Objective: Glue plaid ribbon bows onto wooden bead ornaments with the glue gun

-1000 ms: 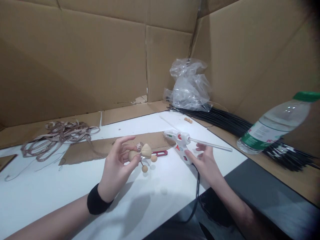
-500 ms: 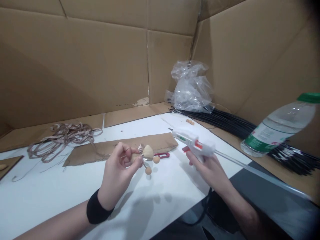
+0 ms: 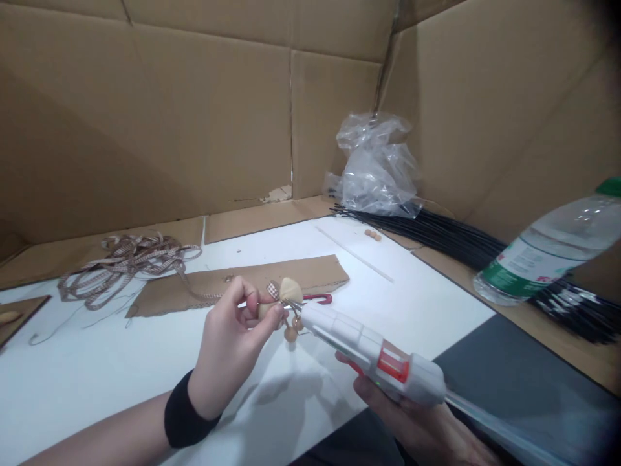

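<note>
My left hand (image 3: 237, 336), with a black band at the wrist, pinches a small cream fabric bow (image 3: 291, 291) that has a brown checked ribbon piece and round tan beads (image 3: 290, 334) hanging below it. In my right hand (image 3: 412, 414) is a white and red hot glue gun (image 3: 369, 349), a clear glue stick (image 3: 495, 424) running out of its back. The gun's nozzle points left and meets the bow's underside near my left fingertips; whether it touches cannot be made out. Behind the bow lies a red-handled tool (image 3: 323, 298), partly hidden.
A brown cardboard strip (image 3: 165, 298) lies on the white board, with tangled checked ribbon (image 3: 130, 265) at left. Another glue stick (image 3: 359, 255) and tan beads (image 3: 372, 235) lie farther back. At right are black rods (image 3: 446, 236), a plastic bag (image 3: 376, 175) and a water bottle (image 3: 543, 252).
My right hand has brought the glue gun left and nearer, from beside the bow to right at it. My left hand keeps its pinch almost in place.
</note>
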Action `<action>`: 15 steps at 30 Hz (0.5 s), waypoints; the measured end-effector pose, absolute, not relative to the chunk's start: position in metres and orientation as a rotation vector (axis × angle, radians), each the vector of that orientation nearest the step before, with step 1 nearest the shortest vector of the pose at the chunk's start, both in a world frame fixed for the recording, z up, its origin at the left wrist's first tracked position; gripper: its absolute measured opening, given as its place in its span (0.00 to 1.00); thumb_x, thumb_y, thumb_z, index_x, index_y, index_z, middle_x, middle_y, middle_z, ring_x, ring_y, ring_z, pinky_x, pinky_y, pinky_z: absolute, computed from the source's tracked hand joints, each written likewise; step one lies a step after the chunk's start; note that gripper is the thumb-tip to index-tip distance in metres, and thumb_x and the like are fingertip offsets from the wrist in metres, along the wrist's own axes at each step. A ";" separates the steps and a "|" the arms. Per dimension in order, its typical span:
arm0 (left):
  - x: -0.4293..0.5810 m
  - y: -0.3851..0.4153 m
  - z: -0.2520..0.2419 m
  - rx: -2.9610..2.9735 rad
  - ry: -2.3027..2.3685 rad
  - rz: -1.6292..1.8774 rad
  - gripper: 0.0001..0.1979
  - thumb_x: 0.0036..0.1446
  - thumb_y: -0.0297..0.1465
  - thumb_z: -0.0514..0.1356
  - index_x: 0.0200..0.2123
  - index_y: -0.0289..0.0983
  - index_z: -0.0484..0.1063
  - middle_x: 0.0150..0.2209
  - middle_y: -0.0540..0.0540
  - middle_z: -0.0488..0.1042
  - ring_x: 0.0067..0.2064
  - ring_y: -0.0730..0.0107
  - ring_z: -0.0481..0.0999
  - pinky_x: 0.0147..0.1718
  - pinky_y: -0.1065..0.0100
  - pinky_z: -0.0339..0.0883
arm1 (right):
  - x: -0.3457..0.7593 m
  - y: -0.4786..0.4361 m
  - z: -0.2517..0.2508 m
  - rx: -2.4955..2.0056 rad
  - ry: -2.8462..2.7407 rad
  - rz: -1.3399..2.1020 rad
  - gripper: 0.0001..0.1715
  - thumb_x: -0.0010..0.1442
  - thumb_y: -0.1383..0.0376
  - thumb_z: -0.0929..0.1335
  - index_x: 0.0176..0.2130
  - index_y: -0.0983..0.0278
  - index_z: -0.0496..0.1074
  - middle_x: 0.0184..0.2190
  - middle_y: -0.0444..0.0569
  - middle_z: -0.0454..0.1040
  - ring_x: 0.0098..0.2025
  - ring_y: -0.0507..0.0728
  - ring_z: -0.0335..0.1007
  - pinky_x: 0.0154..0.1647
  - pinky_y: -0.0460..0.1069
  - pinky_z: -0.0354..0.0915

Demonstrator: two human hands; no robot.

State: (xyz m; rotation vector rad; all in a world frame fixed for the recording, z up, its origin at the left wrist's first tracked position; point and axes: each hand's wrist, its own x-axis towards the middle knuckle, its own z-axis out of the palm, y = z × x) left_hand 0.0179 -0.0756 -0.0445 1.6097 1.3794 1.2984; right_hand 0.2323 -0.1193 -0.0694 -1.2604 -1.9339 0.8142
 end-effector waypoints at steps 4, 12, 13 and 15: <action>0.017 -0.077 -0.044 1.687 1.438 1.299 0.16 0.50 0.30 0.59 0.21 0.39 0.50 0.27 0.50 0.69 0.34 0.68 0.74 0.27 0.72 0.64 | 0.231 -0.119 -0.067 -1.245 -1.977 0.774 0.12 0.55 0.62 0.63 0.39 0.61 0.69 0.29 0.46 0.74 0.28 0.55 0.71 0.22 0.46 0.68; 0.019 -0.078 -0.043 1.742 1.489 1.285 0.18 0.50 0.30 0.58 0.20 0.39 0.48 0.26 0.49 0.68 0.37 0.66 0.73 0.28 0.71 0.63 | 0.232 -0.120 -0.070 -1.280 -2.011 0.752 0.12 0.56 0.61 0.62 0.40 0.61 0.68 0.32 0.48 0.74 0.31 0.56 0.71 0.22 0.47 0.67; 0.019 -0.078 -0.043 1.747 1.497 1.281 0.18 0.50 0.30 0.58 0.20 0.39 0.48 0.26 0.49 0.69 0.37 0.66 0.73 0.28 0.71 0.63 | 0.232 -0.120 -0.070 -1.275 -2.006 0.764 0.12 0.56 0.61 0.62 0.40 0.61 0.68 0.32 0.47 0.74 0.30 0.56 0.71 0.22 0.46 0.67; 0.020 -0.078 -0.042 1.754 1.521 1.275 0.18 0.50 0.30 0.58 0.19 0.39 0.48 0.26 0.49 0.69 0.37 0.67 0.73 0.27 0.72 0.62 | 0.232 -0.119 -0.070 -1.262 -1.997 0.773 0.11 0.56 0.62 0.62 0.38 0.61 0.68 0.31 0.47 0.74 0.30 0.55 0.71 0.23 0.46 0.67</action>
